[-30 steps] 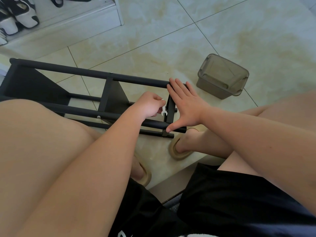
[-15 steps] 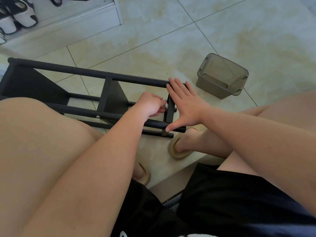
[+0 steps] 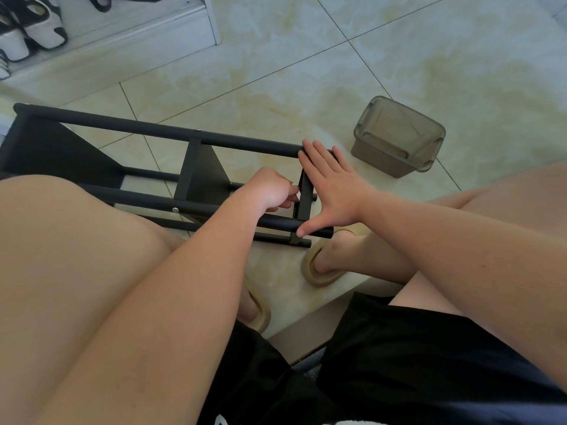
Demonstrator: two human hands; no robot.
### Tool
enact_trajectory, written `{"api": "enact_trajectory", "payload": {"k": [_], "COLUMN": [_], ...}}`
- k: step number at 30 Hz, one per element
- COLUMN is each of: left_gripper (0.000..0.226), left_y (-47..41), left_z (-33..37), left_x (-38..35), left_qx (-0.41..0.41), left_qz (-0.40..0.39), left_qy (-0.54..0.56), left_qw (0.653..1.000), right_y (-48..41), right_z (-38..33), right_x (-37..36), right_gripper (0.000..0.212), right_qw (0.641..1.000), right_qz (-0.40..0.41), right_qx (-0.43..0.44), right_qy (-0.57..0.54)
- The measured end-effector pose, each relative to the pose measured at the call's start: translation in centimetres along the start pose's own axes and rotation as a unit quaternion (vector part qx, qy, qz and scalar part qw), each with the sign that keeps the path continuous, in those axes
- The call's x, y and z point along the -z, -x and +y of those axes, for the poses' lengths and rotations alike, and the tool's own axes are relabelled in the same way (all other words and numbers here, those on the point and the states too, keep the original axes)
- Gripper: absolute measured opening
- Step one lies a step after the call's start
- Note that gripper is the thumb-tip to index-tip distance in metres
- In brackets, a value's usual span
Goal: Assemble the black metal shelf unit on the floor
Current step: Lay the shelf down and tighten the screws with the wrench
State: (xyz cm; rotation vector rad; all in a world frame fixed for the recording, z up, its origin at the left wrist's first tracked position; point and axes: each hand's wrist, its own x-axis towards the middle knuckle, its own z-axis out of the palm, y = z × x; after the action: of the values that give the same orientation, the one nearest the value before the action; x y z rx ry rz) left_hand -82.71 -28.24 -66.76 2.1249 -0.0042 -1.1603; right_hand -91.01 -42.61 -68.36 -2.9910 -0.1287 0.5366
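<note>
One end joint of the black metal shelf unit (image 3: 202,173), lying sideways on the tiled floor (image 3: 306,72), is being tightened, I judge: my left grip (image 3: 270,190) clenched on a small white tool (image 3: 295,188), my right grip (image 3: 334,188) released, flat, bracing it; next, a short steady turn.

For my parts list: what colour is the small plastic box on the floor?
The plastic box is translucent grey-brown; head view shows it.

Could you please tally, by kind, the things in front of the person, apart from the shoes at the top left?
Black shelf frame: 1
Small white tool, pinched in the left hand: 1
Grey plastic box: 1
Tan slippers: 2
Total: 5
</note>
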Motion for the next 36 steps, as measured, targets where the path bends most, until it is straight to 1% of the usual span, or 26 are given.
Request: {"api": "enact_trajectory", "payload": {"k": [3,6,9,11,13,16,21,27,31,36], "left_gripper": [0.008,0.011,0.017,0.013,0.008,0.012,0.016,0.017,0.018,0.022], "left_y": [-0.1,-0.1,0.0,0.1,0.1,-0.2,-0.8,-0.7,-0.8,-0.4], "left_z": [-0.1,0.0,0.1,0.1,0.2,0.2,0.0,-0.8,-0.4,0.1], "left_x": [0.0,0.0,-0.1,-0.2,-0.2,-0.3,-0.4,-0.5,-0.3,-0.1], "left_qx": [0.002,0.008,0.012,0.015,0.02,0.039,0.066,0.053,0.054,0.034], "left_qz": [-0.013,-0.019,0.002,0.003,-0.014,-0.025,-0.022,-0.038,-0.04,-0.052], "left_qy": [-0.013,-0.013,0.002,0.004,-0.003,-0.014,-0.014,-0.042,-0.059,-0.094], "left_qw": [1.0,1.0,1.0,1.0,1.0,0.999,0.997,0.997,0.996,0.994], "right_y": [0.0,0.0,0.0,0.0,0.0,0.0,0.1,0.1,0.1,0.1], "right_z": [0.0,0.0,0.0,0.0,0.0,0.0,-0.1,-0.1,-0.1,-0.2], "right_x": [0.0,-0.1,-0.1,-0.2,-0.2,-0.2,-0.2,-0.2,-0.2,-0.2], "right_gripper": [0.155,0.155,0.154,0.155,0.155,0.156,0.155,0.155,0.155,0.155], "right_qw": [1.0,1.0,1.0,1.0,1.0,1.0,1.0,1.0,1.0,1.0], "right_qz": [0.001,0.001,0.001,0.002,0.0,0.0,0.001,0.003,0.001,-0.002], "right_qx": [0.0,0.0,0.0,0.0,0.0,0.0,0.0,0.003,0.001,0.001], "right_qy": [0.0,-0.001,-0.003,-0.002,-0.003,-0.002,-0.003,-0.005,-0.003,-0.003]}}
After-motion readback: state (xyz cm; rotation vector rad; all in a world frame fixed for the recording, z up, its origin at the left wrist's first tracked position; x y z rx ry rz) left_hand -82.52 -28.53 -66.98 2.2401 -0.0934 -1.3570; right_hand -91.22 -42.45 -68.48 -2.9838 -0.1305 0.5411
